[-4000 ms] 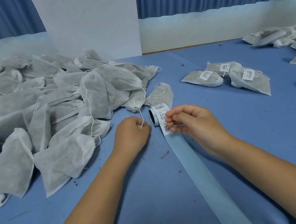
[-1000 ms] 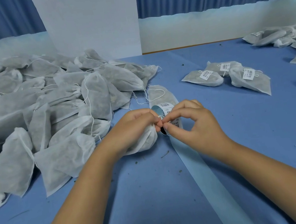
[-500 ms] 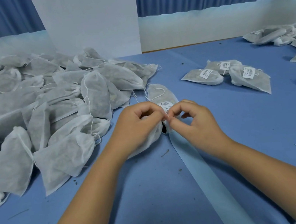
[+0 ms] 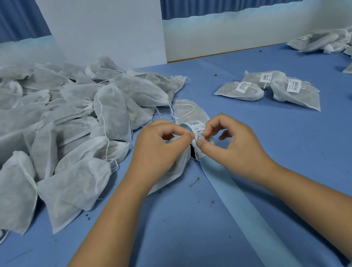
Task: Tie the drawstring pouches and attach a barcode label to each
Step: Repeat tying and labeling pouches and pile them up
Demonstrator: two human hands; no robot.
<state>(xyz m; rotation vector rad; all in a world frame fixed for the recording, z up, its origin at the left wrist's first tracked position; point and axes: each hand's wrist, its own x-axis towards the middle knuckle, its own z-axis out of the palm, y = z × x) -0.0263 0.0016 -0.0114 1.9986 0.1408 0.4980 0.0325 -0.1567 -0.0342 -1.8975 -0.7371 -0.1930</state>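
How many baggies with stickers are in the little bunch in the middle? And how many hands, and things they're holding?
Labelled pouches, middle bunch: 3
Hands: 2, left hand and right hand
Held pouch: 1
Pinched barcode label: 1
Total: 7

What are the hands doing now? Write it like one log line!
left hand: grips pouch | right hand: pinches barcode label | label roll: behind hands
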